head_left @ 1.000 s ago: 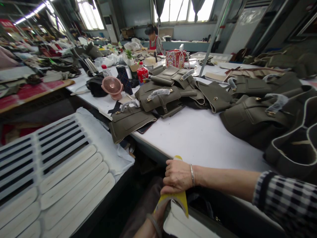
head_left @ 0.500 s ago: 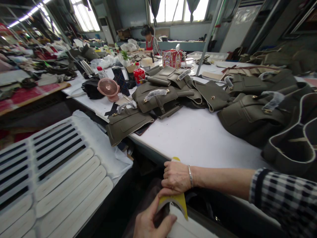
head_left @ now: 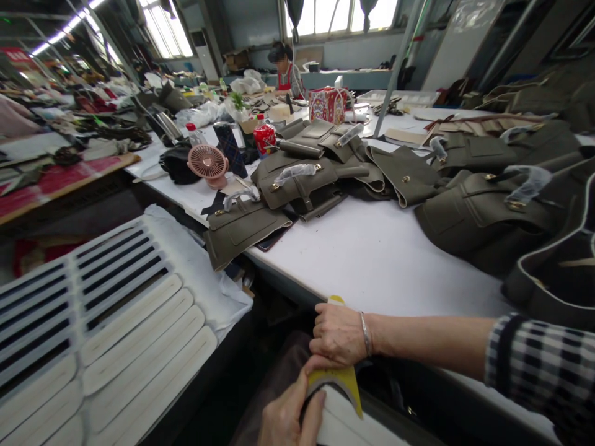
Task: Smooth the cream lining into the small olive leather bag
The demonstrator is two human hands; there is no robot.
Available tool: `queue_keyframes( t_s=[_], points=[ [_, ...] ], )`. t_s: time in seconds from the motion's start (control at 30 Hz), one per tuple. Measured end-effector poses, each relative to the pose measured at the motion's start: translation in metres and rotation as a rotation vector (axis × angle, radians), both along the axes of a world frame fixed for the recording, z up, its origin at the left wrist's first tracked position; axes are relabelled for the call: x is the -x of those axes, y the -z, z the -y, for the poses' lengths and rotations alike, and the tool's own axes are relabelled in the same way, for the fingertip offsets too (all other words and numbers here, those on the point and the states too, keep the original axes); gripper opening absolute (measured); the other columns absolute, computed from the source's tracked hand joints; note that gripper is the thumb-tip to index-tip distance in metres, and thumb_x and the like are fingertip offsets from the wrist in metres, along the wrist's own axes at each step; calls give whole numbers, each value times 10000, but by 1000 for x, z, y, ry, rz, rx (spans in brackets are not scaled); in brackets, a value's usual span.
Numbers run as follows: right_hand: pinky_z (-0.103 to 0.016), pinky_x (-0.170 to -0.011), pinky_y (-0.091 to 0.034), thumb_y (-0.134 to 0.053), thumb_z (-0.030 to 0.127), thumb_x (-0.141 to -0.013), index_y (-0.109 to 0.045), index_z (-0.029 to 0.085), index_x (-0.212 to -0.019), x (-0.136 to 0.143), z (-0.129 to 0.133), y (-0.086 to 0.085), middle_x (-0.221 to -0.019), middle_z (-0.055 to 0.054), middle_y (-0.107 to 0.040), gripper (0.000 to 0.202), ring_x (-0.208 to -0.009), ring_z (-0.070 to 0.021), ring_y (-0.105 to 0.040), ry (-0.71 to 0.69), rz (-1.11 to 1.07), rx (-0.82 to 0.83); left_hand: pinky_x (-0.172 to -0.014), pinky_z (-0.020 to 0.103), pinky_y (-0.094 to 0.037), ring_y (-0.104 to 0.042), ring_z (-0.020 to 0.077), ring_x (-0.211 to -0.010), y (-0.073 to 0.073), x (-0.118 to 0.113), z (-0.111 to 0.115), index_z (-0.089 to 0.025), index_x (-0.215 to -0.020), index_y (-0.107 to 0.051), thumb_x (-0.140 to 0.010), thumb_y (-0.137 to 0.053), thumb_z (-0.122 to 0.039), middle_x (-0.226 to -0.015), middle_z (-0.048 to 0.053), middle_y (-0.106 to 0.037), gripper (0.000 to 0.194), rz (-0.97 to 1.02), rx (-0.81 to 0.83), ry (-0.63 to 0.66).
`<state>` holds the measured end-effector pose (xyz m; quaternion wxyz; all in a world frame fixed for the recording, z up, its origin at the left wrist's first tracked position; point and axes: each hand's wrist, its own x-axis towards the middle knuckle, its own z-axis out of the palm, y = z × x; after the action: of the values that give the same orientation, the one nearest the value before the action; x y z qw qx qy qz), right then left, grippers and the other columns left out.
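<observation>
My right hand (head_left: pixel 338 334), with a silver bracelet at the wrist, is closed around a yellow tool (head_left: pixel 338 383) with a curved cut-out in its lower edge. Just below and to the left, my left hand (head_left: pixel 290 412) pinches the rounded end of a white strip (head_left: pixel 353 421). The tool's curved edge lies around that end, and my left fingers touch the tool and my right hand. What lies under my right palm is hidden. At the left, more white rounded pieces (head_left: pixel 153 347) lie in rows on a slatted rack (head_left: pixel 74 291).
Dark olive bag parts (head_left: pixel 297 179) with wrapped handles lie along the white table (head_left: pixel 353 248). A pink fan (head_left: pixel 207 164), a red bottle (head_left: pixel 264 137) and a patterned red bag (head_left: pixel 326 105) stand farther back. A metal pole (head_left: pixel 395 68) rises behind them. A person (head_left: pixel 284 71) sits beyond.
The view has shifted a little, so most things appear slightly farther right. My left thumb has moved up against the strip's end, nearer the tool's curve. Both hands keep their holds.
</observation>
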<state>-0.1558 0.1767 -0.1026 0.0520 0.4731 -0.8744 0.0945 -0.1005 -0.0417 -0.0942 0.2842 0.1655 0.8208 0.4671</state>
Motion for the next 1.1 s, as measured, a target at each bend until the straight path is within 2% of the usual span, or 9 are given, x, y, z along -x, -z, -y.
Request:
queue_keyframes(
  t_s=[0.13,0.3,0.37,0.5,0.63,0.73,0.83,0.97,1.1],
  points=[
    [-365,-635,-258,-378,530,-1010,-572,204,-630,-10,-3,-1,-525,-22,-645,537,-469,-146,-517,41,29,-16,-880,330,-514,-690,330,-995,4,-5,-2,-213,-1157,-717,-917,-524,-504,-1101,133,-735,424,-26,37,23],
    [-366,-627,-229,-331,512,-1024,-568,206,-649,-29,-5,-2,-552,-19,-664,539,-487,-145,-526,153,74,-34,-1007,293,-461,-633,289,-1142,-13,0,-6,-232,-1226,-688,-935,-501,-494,-1246,80,-687,434,-17,-126,107],
    [-365,-623,-218,-314,494,-1031,-561,205,-650,-38,-5,-4,-553,-17,-665,538,-487,-142,-522,205,87,-45,-1025,314,-453,-620,273,-1147,-17,6,-6,-223,-1222,-694,-959,-437,-506,-1237,61,-692,464,74,-191,110],
    [-358,-620,-198,-304,474,-1038,-575,202,-678,-56,-5,-10,-575,-17,-672,527,-492,-132,-506,295,130,-56,-1008,350,-470,-631,274,-1126,-5,16,-6,-200,-1083,-760,-938,-462,-451,-1149,51,-734,416,380,-330,-35],
    [-354,-625,-186,-303,484,-1035,-606,201,-712,-72,-3,-14,-586,-30,-670,526,-504,-128,-486,396,204,-75,-1012,393,-462,-624,312,-1154,6,20,-13,-182,-1065,-767,-820,-597,-359,-1145,76,-736,347,490,-390,-96],
    [-350,-626,-193,-312,463,-1031,-589,191,-670,-88,-5,-17,-604,-39,-675,530,-512,-120,-481,536,286,-55,-984,422,-467,-636,335,-1128,2,20,-16,-171,-1095,-756,-782,-635,-365,-1135,97,-737,387,493,-334,-90],
    [-324,-613,-227,-281,444,-1039,-573,186,-651,-111,-11,-22,-637,-30,-679,550,-530,-111,-489,760,412,42,-1012,415,-442,-622,327,-1158,-1,21,-14,-194,-1099,-755,-762,-646,-345,-1172,92,-723,386,515,-351,-50],
    [-267,-557,-264,-203,468,-1048,-528,185,-627,-139,-22,-30,-554,6,-578,602,-492,-101,-432,1020,528,172,-1043,396,-410,-601,316,-1192,3,24,-10,-199,-1126,-745,-741,-665,-317,-1208,94,-708,410,607,-409,-24],
    [-251,-568,-286,-237,501,-1029,-527,191,-632,-139,-25,-31,-556,14,-550,581,-510,-105,-440,1120,604,258,-964,351,-437,-633,297,-1122,10,27,-11,-182,-1127,-745,-732,-653,-284,-1137,89,-738,418,644,-413,-19]
  ],
)
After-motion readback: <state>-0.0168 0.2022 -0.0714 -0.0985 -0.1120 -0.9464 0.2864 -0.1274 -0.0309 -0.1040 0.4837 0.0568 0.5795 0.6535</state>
